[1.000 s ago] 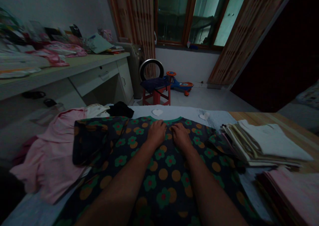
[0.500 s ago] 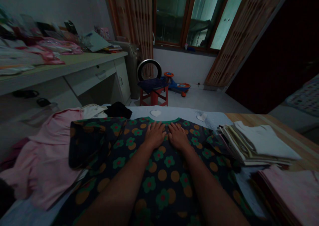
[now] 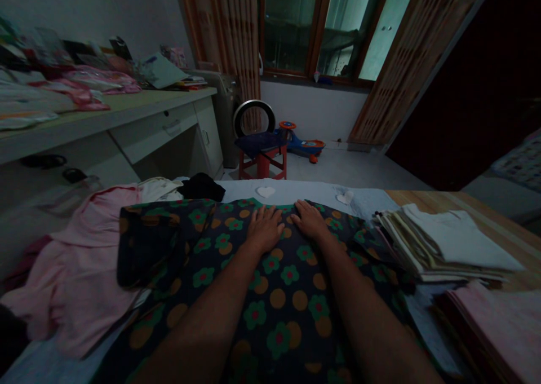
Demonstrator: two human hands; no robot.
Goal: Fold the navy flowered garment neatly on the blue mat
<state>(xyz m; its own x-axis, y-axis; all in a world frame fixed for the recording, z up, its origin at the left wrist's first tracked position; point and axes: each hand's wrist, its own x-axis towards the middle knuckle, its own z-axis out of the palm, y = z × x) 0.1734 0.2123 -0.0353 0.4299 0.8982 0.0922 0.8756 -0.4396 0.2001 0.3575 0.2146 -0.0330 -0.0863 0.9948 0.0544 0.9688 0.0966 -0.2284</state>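
Observation:
A dark shirt printed with green flowers and orange dots lies spread out in front of me, its green-edged neckline at the far side. My left hand rests flat on it just below the neckline, fingers spread. Near the right end of the neckline, my right hand touches the cloth with its fingers apart, none of them gripping it. The shirt's left sleeve is spread outward, and its lower part runs under my forearms.
A crumpled pink garment and a black cloth lie on the left. Folded clothes form a stack on the right, with a pink folded pile nearer. Beyond are a red stool and a desk.
My right hand has shifted a little to the right and away from me along the neckline. My left hand stays nearly in place.

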